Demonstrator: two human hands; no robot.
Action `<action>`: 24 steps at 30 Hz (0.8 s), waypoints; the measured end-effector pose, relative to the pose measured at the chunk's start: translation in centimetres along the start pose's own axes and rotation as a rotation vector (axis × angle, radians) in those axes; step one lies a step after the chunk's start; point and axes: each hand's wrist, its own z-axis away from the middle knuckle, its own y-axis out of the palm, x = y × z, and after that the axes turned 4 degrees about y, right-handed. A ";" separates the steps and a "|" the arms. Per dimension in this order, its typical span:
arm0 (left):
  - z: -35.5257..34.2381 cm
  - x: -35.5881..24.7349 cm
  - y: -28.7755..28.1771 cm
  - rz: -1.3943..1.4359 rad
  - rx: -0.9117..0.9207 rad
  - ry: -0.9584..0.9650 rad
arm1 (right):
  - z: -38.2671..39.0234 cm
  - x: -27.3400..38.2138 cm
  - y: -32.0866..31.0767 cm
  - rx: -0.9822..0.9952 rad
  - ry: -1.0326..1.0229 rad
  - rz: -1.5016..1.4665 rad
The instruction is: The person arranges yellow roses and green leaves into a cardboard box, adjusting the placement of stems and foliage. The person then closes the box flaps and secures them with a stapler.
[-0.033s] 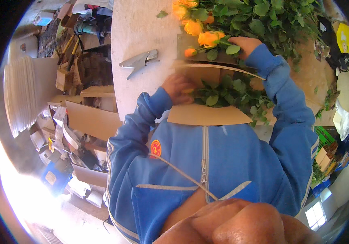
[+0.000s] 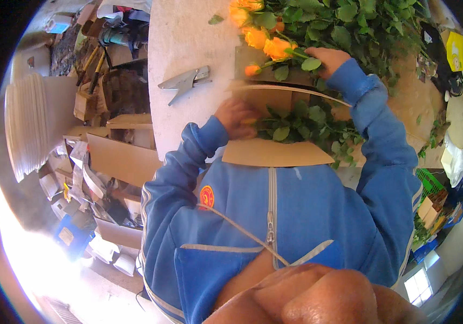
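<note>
My right hand (image 2: 328,60) pinches the stem of an orange rose (image 2: 278,49) at the front of a leafy pile (image 2: 350,27), its fingers partly hidden by leaves. More orange roses (image 2: 254,38) lie just behind and to its left. My left hand (image 2: 236,119) is curled at the left end of an open folded cardboard sheet (image 2: 277,153) in front of my chest. A bit of orange shows at its fingertips; what they hold is mostly hidden. Inside the fold lie green rose leaves and stems (image 2: 301,125). The cardboard's far flap (image 2: 269,100) stands up, its edge near my right wrist.
A grey metal hand stapler (image 2: 185,83) lies on the pale table (image 2: 175,32) to the left. Stacked white sheets (image 2: 29,124) and cardboard boxes (image 2: 123,156) stand left of the table. A green crate (image 2: 430,183) and yellow bag (image 2: 456,51) are at the right.
My right hand and the rose have shifted very slightly to the right. My left hand and the folded cardboard stay where they were.
</note>
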 end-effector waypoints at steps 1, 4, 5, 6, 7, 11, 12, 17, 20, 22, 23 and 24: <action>0.1 0.1 0.0 0.011 -0.008 0.003 | 0.2 0.4 -1.1 -0.002 0.072 -0.013; 0.4 0.5 0.2 -0.018 -0.010 0.039 | 0.0 0.9 -4.8 -0.314 0.056 0.131; 0.5 0.7 0.4 -0.018 -0.012 0.050 | -0.5 0.8 -6.1 -0.431 0.065 0.187; 0.6 1.0 0.7 -0.023 -0.024 0.068 | -1.7 0.5 -7.5 -0.405 0.126 0.215; 0.7 1.2 1.0 -0.036 -0.031 0.085 | -2.8 0.2 -8.8 -0.441 0.144 0.245; 0.9 1.6 1.8 -0.040 0.065 -0.002 | -9.3 -1.0 -10.4 -0.354 0.304 0.300; 0.9 1.6 1.9 -0.028 0.024 0.026 | -11.2 -1.6 -10.3 -0.323 0.271 0.294; 0.9 1.2 1.5 0.024 -0.004 0.059 | -15.6 -4.5 -5.9 -0.282 0.270 0.417; 0.8 0.9 1.2 0.007 0.028 0.029 | -14.5 -5.7 -5.9 -0.256 0.267 0.447; 0.7 0.8 1.0 0.011 0.065 0.003 | -13.1 -5.3 -7.5 -0.286 0.253 0.418; 0.6 0.8 1.0 0.011 0.065 -0.001 | -12.4 -4.8 -8.6 -0.303 0.246 0.384; 0.6 0.8 0.9 0.012 0.066 -0.005 | -11.7 -4.1 -10.0 -0.320 0.263 0.380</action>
